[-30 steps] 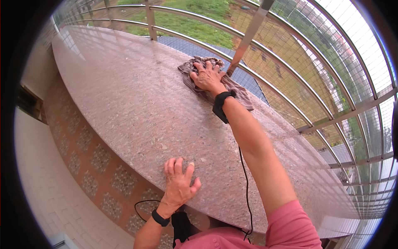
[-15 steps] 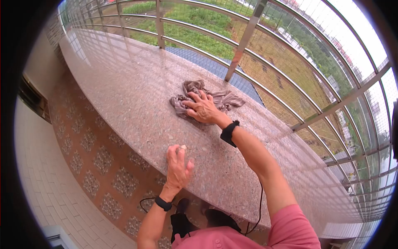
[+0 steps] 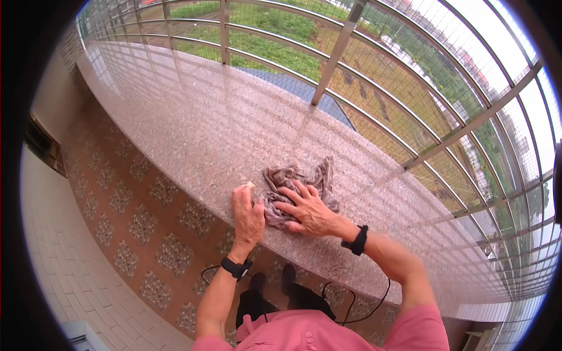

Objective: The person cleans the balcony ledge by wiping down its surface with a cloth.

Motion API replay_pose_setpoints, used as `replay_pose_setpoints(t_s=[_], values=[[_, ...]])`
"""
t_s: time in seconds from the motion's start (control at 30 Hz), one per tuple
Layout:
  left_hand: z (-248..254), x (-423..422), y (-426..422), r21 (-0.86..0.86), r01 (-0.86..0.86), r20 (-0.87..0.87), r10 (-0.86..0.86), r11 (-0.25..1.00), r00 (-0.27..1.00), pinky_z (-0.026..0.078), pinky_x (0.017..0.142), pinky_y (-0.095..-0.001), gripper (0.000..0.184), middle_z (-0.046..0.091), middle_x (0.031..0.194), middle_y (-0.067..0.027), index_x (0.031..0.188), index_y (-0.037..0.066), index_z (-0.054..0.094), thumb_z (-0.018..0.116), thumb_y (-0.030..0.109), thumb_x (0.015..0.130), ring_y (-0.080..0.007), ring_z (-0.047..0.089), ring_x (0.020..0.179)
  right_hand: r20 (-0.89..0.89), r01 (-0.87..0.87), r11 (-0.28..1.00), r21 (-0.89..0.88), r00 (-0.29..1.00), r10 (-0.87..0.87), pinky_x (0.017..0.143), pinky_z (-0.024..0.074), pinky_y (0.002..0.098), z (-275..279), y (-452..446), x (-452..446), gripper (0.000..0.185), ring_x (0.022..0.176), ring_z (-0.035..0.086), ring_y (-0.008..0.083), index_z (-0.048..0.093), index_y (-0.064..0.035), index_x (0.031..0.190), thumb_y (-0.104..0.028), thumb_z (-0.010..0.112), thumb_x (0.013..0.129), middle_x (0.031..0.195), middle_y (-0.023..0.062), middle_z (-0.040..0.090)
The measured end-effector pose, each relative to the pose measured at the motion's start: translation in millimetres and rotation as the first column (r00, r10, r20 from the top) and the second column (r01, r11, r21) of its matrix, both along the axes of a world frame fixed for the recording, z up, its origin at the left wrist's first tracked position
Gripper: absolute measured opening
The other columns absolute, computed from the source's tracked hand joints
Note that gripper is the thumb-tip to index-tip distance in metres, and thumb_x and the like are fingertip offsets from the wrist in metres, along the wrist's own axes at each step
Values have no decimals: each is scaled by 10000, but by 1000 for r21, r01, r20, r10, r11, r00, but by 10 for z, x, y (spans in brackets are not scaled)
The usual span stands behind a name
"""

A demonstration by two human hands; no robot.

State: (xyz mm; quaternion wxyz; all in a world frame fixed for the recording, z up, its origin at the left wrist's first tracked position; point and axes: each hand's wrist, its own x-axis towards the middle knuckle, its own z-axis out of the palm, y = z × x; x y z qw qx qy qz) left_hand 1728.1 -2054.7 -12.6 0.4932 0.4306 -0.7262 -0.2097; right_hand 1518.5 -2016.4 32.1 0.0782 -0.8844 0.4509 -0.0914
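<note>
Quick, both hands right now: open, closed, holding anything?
Left hand: open, holding nothing visible; contact with the cloth can't be told.
Right hand: open, fingers spread on top of the cloth.

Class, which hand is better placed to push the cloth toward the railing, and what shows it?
Probably the right hand: it lies spread on top of the crumpled cloth. The left hand is beside the cloth, near the edge of the stone ledge; whether it touches the cloth is unclear.
</note>
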Motion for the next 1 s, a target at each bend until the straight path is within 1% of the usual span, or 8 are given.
replay_pose_setpoints(t_s=[0.2,0.3,0.37,0.4,0.47,0.67,0.9,1.0], values=[[-70,16,-21,-17,38,67,-37,999,997,350,977,-506,334,522,1093,-221,1142,-22,519,498,245,943,-402,473,1067,-32,84,995,50,996,-83,1068,251,567,47,532,104,605,1381,257,426,490,-190,1366,-386,648,815,1487,138,348],[-76,6,-38,-63,68,96,-61,996,994,354,971,-506,312,536,1068,-202,1103,-13,543,512,246,933,-397,473,1064,-27,134,988,72,991,-132,1077,240,568,59,755,182,635,1389,243,421,481,-183,1374,-378,665,798,1493,129,336],[-61,-9,-23,-102,80,185,-60,992,981,344,976,-490,290,540,1033,-173,1078,0,562,504,247,937,-381,475,1074,-45,186,978,96,982,-182,1079,236,569,113,891,274,668,1383,249,420,477,-179,1377,-392,687,780,1495,124,332],[-52,-12,-16,-100,82,185,-62,992,981,344,976,-490,290,540,1033,-173,1078,0,562,504,247,937,-381,475,1074,-66,203,974,102,978,-197,1082,232,570,124,937,321,694,1383,245,418,476,-175,1378,-418,700,768,1496,122,332],[-15,-11,-19,-60,135,224,-119,989,967,325,989,-495,262,542,1036,-152,1050,24,580,528,247,921,-368,470,1093,-70,233,967,102,971,-227,1084,230,567,105,983,388,694,1385,241,417,475,-174,1378,-425,699,771,1495,121,333],[20,-24,-17,-53,175,233,-159,983,959,301,993,-497,237,544,1041,-127,1002,44,604,551,250,898,-345,465,1101,-53,305,949,80,952,-301,1082,232,546,114,990,449,670,1380,249,409,478,-174,1375,-425,688,790,1472,120,362],[26,-22,-20,-69,183,242,-162,981,957,318,972,-490,233,543,1032,-123,986,45,602,547,254,901,-341,472,1081,0,333,941,53,943,-334,1071,252,538,61,1008,477,702,1361,276,408,482,-192,1354,-378,748,732,1461,106,376],[22,-5,-27,-85,196,262,-168,977,950,333,971,-492,244,553,1042,-137,998,41,601,518,258,921,-359,480,1082,43,334,943,0,942,-333,1056,277,533,7,1021,469,701,1353,303,403,513,-193,1327,-378,763,700,1460,108,379]])
